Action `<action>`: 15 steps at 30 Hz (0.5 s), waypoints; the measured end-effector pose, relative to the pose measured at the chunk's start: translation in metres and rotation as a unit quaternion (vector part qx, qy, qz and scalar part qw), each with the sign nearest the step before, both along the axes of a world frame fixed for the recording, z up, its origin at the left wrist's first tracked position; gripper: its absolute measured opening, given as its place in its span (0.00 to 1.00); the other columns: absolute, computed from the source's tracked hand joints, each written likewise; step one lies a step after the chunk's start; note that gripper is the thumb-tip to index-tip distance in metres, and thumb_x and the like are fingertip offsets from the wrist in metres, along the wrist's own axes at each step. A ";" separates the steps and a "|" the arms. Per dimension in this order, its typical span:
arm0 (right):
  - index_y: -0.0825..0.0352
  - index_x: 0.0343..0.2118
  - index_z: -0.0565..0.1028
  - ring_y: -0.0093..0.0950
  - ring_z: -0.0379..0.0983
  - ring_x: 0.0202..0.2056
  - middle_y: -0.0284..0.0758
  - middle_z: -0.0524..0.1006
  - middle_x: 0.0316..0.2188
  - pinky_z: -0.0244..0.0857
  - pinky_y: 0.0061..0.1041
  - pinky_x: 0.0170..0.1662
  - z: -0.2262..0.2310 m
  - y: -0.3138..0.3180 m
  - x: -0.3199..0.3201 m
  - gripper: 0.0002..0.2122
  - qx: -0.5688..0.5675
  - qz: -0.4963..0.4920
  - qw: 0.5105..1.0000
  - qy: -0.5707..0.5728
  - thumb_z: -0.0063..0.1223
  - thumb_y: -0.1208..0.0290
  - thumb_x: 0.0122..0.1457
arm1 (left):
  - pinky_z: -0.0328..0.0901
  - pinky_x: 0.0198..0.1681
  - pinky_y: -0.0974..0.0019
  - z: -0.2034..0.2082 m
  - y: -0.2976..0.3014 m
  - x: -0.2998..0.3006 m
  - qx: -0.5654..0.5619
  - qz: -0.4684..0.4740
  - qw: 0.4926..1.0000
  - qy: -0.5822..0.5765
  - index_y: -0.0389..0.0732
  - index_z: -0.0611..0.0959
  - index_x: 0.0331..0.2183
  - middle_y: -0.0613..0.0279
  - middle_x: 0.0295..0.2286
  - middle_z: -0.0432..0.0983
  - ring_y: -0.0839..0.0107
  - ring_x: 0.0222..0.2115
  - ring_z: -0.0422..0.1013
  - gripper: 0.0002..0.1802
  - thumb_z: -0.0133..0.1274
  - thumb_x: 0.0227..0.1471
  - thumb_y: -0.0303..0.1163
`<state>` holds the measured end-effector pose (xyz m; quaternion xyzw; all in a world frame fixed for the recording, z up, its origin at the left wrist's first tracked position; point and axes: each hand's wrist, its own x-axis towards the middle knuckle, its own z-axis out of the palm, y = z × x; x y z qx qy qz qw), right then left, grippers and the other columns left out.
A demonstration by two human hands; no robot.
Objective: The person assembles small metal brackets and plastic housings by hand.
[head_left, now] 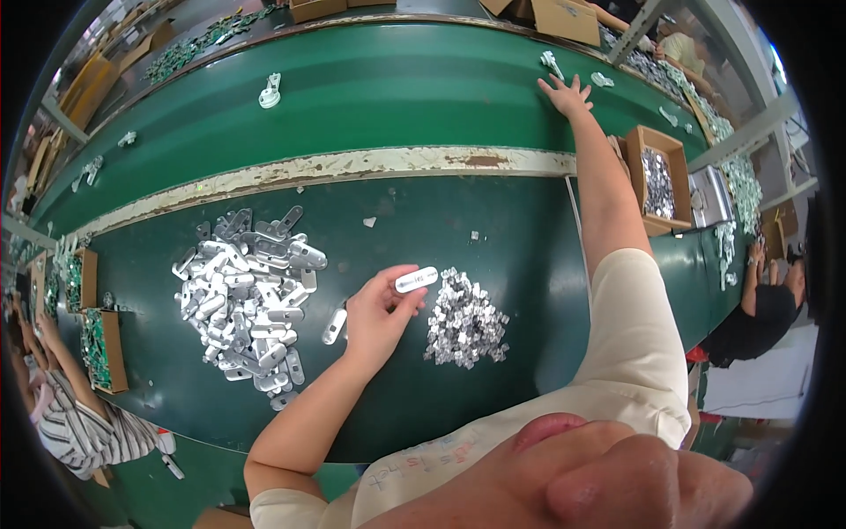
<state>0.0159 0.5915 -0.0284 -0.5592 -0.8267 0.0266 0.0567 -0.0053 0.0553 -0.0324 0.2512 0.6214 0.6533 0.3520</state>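
Observation:
Pinched in my left hand (379,313) is a silver elongated cover with rounded ends and dark printing (416,279). One more silver cover (334,325) lies on the table beside that hand, partly hidden by it. To its left spreads a big pile of similar silver covers (251,309). A smaller heap of little shiny metal pieces (467,322) sits just to its right. My right arm stretches far forward over the green conveyor belt (397,79). There my right hand (568,97) is open with spread fingers, just short of a small pale assembled part (552,64).
A worn white rail (352,167) divides the table from the belt. Other pale parts (270,91) ride on the belt. A cardboard box of metal pieces (657,181) stands at the right; boxes of green boards (104,348) stand left. Other people sit at both sides.

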 end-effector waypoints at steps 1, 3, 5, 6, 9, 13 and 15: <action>0.34 0.57 0.57 0.49 0.26 0.63 0.34 0.36 0.64 0.30 0.56 0.59 -0.002 0.009 -0.006 0.34 -0.022 -0.010 1.000 0.020 0.35 0.29 0.45 | 0.67 0.29 0.77 0.000 -0.001 0.000 -0.012 0.001 1.000 0.011 0.33 0.74 0.43 0.59 0.31 0.75 0.78 0.27 0.72 0.17 0.54 0.47 0.19; 0.44 0.57 0.60 0.47 0.39 0.62 0.38 0.48 0.62 0.38 0.57 0.57 -0.008 0.027 -0.009 0.35 -0.022 -0.018 0.999 0.034 0.33 0.31 0.48 | 0.67 0.28 0.77 0.001 0.002 -0.001 -0.019 0.000 1.000 0.022 0.34 0.74 0.42 0.59 0.31 0.75 0.77 0.27 0.72 0.17 0.54 0.47 0.19; 0.56 0.49 0.69 0.44 0.62 0.51 0.45 0.68 0.49 0.56 0.50 0.50 -0.009 0.038 -0.005 0.30 0.022 0.042 0.999 0.024 0.39 0.38 0.52 | 0.67 0.28 0.77 -0.001 -0.002 0.002 -0.013 -0.009 1.000 0.017 0.34 0.74 0.42 0.59 0.32 0.75 0.77 0.27 0.72 0.17 0.54 0.47 0.20; 0.64 0.36 0.72 0.43 0.71 0.36 0.44 0.74 0.32 0.65 0.42 0.39 -0.018 0.038 -0.003 0.17 0.211 0.103 0.964 0.123 0.51 0.53 0.53 | 0.67 0.28 0.77 -0.003 -0.001 0.001 -0.004 -0.004 1.000 0.029 0.35 0.75 0.41 0.60 0.31 0.76 0.78 0.26 0.73 0.16 0.55 0.47 0.21; 0.66 0.30 0.68 0.45 0.71 0.32 0.45 0.73 0.27 0.67 0.40 0.34 -0.006 -0.014 -0.024 0.11 0.263 0.218 0.906 0.251 0.58 0.69 0.47 | 0.68 0.27 0.77 -0.008 -0.006 0.002 -0.003 0.022 1.000 0.021 0.37 0.77 0.40 0.61 0.29 0.76 0.79 0.25 0.74 0.14 0.56 0.47 0.23; 0.69 0.42 0.64 0.20 0.69 0.22 0.33 0.71 0.25 0.64 0.18 0.21 0.065 -0.089 -0.003 0.12 -0.040 0.299 0.862 0.408 0.44 0.80 0.54 | 0.69 0.26 0.77 -0.011 -0.006 0.003 0.005 0.022 0.999 0.036 0.38 0.77 0.39 0.62 0.29 0.76 0.79 0.25 0.74 0.14 0.56 0.46 0.23; 0.69 0.37 0.68 0.15 0.61 0.19 0.28 0.69 0.24 0.55 0.14 0.20 0.097 -0.103 0.029 0.07 -0.208 0.379 0.860 0.269 0.43 0.77 0.55 | 0.68 0.26 0.77 -0.010 0.000 0.002 0.020 0.022 0.999 0.029 0.37 0.77 0.39 0.62 0.28 0.77 0.80 0.24 0.74 0.15 0.56 0.46 0.22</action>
